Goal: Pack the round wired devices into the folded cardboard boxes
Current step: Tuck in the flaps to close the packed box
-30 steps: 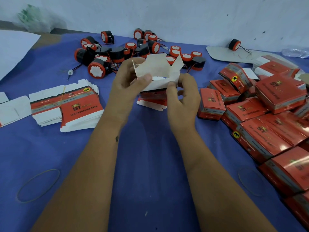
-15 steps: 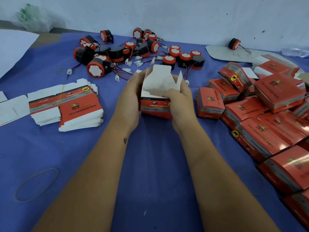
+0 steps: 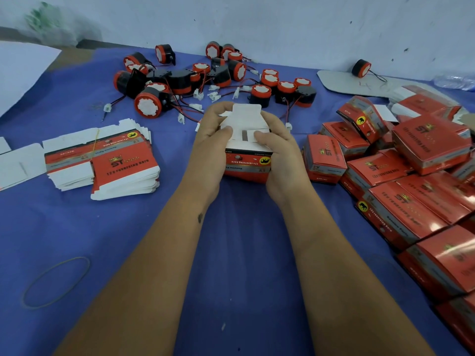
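Observation:
A red and white cardboard box (image 3: 247, 165) stands on the blue table centre. My left hand (image 3: 210, 147) grips its left side, thumb pressing a white side flap inward. My right hand (image 3: 281, 155) grips its right side, thumb on the other side flap. The long white top flap (image 3: 246, 111) still stands up at the back. Behind it lies a heap of round black and orange wired devices (image 3: 205, 78) with red and black leads and white plugs. One more device (image 3: 361, 68) sits alone at the far right.
A stack of flat unfolded boxes (image 3: 120, 163) lies to the left. Several closed red boxes (image 3: 401, 181) are piled along the right side. A rubber band (image 3: 55, 281) lies near left. A grey card (image 3: 341, 83) rests at the back right by the wall.
The box was held up in the air with its flaps spread; both hands brought it down onto the table and the thumbs folded the two side flaps inward.

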Available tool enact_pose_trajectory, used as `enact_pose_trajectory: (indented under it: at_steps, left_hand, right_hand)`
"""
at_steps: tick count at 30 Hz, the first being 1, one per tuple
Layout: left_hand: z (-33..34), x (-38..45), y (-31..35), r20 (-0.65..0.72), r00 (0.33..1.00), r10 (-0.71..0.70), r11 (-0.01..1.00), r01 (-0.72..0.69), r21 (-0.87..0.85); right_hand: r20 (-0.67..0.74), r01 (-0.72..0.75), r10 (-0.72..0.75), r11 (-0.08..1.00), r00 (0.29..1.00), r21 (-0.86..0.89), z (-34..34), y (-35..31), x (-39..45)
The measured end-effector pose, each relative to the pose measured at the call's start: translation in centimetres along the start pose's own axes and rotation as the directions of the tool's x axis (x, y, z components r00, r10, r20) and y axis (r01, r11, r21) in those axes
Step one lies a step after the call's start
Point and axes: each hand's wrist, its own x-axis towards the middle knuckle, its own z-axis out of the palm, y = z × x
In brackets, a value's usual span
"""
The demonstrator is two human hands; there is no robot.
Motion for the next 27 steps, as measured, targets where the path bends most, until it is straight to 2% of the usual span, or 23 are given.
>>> enact_pose_trajectory:
  at_steps: [6,9,12,15,18,20,22,25,27]
  left_hand:
    - [0.0,-0.4,-0.1,0.003,0.999,-0.05,0.999,0.05,-0.02]
    - [-0.1,-0.2,0.0,-0.043,0.999,-0.011,0.999,0.013,0.041]
    - [0.1,-0.4,0.1,-0.089,0.995,0.038,0.994,-0.029,0.102]
    - [0.3,-0.7,0.1,-0.08,0.997,0.016,0.996,-0.009,0.085]
    - [0.3,-1.1,0.0,-0.031,0.997,-0.076,0.996,0.077,0.033]
    - [0.3,-1.0,0.0,-0.039,0.999,0.025,0.998,-0.022,0.063]
    - [0.2,-1.0,0.4,-0.073,0.99,0.121,0.992,-0.119,0.037]
    - [-0.1,-0.9,0.4,-0.081,0.97,0.228,0.971,-0.22,0.093]
    - [0.4,-0.5,0.6,-0.107,0.971,0.215,0.955,-0.186,0.232]
  right_hand:
    - [-0.019,0.038,-0.038,0.999,0.999,-0.003,0.0,0.1,-0.4]
    - [-0.037,0.065,-0.073,0.981,0.997,-0.184,-0.1,-0.3,-0.2]
    - [-0.058,0.034,-0.051,0.964,0.997,-0.263,0.0,-0.7,-0.1]
    - [-0.102,0.016,-0.038,0.977,0.994,-0.211,0.2,-0.7,-0.2]
    - [-0.207,-0.131,0.106,0.985,0.973,-0.111,0.4,-0.3,0.0]
    - [-0.257,-0.188,0.128,0.956,0.958,-0.223,0.2,-0.3,0.5]
    - [-0.235,-0.21,0.13,0.911,0.963,-0.355,-0.2,-0.7,0.6]
    - [-0.144,-0.222,0.186,0.926,0.972,-0.304,-0.1,-1.3,0.2]
    - [-0.11,-0.206,0.187,0.957,0.976,-0.202,0.1,-1.4,0.0]
